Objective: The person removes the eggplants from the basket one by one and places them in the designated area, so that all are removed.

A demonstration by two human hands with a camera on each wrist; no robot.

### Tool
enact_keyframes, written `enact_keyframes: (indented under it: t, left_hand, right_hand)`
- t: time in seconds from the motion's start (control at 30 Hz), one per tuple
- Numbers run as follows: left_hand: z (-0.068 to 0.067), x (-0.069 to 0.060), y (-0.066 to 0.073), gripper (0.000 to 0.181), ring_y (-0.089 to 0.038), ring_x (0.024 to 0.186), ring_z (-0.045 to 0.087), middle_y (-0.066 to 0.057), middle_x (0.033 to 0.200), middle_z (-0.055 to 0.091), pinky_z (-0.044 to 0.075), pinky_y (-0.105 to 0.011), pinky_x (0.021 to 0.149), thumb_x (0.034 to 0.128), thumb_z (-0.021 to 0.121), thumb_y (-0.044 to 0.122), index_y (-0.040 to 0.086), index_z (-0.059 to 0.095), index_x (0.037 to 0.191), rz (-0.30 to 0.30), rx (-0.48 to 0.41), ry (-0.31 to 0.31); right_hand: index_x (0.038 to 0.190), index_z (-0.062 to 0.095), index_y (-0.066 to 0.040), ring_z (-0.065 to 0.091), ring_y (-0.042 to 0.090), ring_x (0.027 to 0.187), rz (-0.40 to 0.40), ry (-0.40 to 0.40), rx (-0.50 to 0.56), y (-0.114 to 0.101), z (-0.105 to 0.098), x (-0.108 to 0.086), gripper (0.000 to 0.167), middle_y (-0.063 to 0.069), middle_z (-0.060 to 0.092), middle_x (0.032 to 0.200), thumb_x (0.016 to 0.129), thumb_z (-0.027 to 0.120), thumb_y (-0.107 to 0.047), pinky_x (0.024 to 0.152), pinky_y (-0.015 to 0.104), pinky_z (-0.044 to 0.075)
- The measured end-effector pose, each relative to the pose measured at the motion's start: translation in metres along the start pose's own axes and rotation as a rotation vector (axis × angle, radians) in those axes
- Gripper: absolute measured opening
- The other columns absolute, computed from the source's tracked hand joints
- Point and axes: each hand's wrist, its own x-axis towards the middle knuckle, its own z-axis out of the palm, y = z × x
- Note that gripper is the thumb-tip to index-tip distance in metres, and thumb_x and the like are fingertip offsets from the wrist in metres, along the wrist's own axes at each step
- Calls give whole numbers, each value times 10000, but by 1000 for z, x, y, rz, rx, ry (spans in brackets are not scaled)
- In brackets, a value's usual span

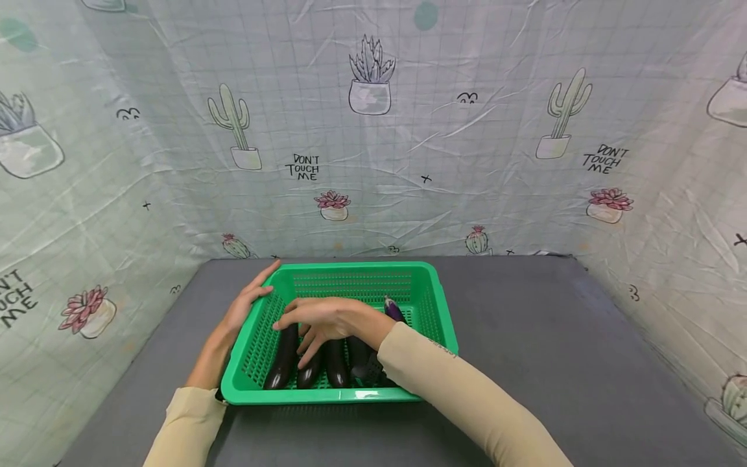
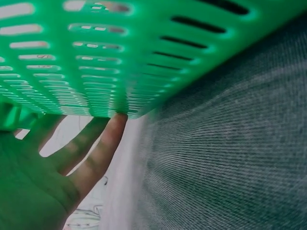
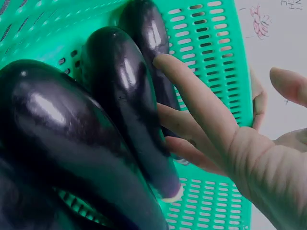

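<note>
A green plastic basket [image 1: 362,394] holds several glossy dark eggplants, lying side by side. My left hand [image 1: 238,311] rests against the basket's left side, its fingers extended near the far left corner. From the left wrist view, those fingers [image 2: 103,148] look spread and straight, touching the slotted outer wall. My right hand [image 1: 318,321] reaches into the basket over the eggplants at left, fingers extended and apart. In the right wrist view its fingertips lie at or just above the middle eggplant [image 3: 122,91] and the far eggplant [image 3: 148,33]; contact is unclear. My right forearm hides some eggplants.
The basket sits on a dark grey cloth-covered table [image 1: 513,324], which extends to both sides of it. Behind and beside the table hangs a pale curtain [image 1: 408,143] printed with potted cacti. A purple eggplant's stem end [image 1: 393,309] shows near the basket's right side.
</note>
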Motion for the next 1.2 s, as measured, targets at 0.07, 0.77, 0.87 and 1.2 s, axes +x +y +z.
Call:
enact_keyframes:
  t: [0.07, 0.77, 0.87, 1.2]
  left_hand:
    - [-1, -1, -1, 596, -421, 1605, -29, -76, 1764, -13, 65, -718, 1218, 1133, 332, 258, 168, 124, 1685, -14, -24, -12]
    - [0, 1, -1, 581, -436, 1595, -5, -124, 1757, -29, 174, -573, 1245, 1154, 249, 308, 130, 90, 1683, 36, -40, -38]
    - [0, -1, 0, 589, -448, 1581, 81, -117, 1757, -34, 335, -347, 1169, 1156, 232, 331, 146, 55, 1686, 19, -91, -61]
    - [0, 0, -1, 585, -478, 1560, 151, -126, 1755, -37, 416, -252, 1086, 1156, 241, 326, 151, 65, 1686, 29, -83, -57]
  right_hand:
    - [1641, 245, -130, 402, 572, 1431, 5, -3, 2, 1, 1, 2, 753, 315, 179, 1670, 1024, 665, -229, 928, 594, 580]
    - [1607, 371, -104, 271, 494, 1534, -22, -29, -70, 11, -4, 16, 612, 239, 261, 1675, 1055, 609, -222, 1101, 546, 491]
    - [1609, 365, -97, 295, 477, 1529, -24, -29, -83, 12, -5, 16, 628, 242, 268, 1670, 1053, 617, -246, 1096, 538, 498]
    - [1579, 409, -50, 496, 406, 1418, -50, -58, -122, 14, -6, 19, 623, 163, 427, 1607, 1018, 666, -136, 1119, 493, 487]
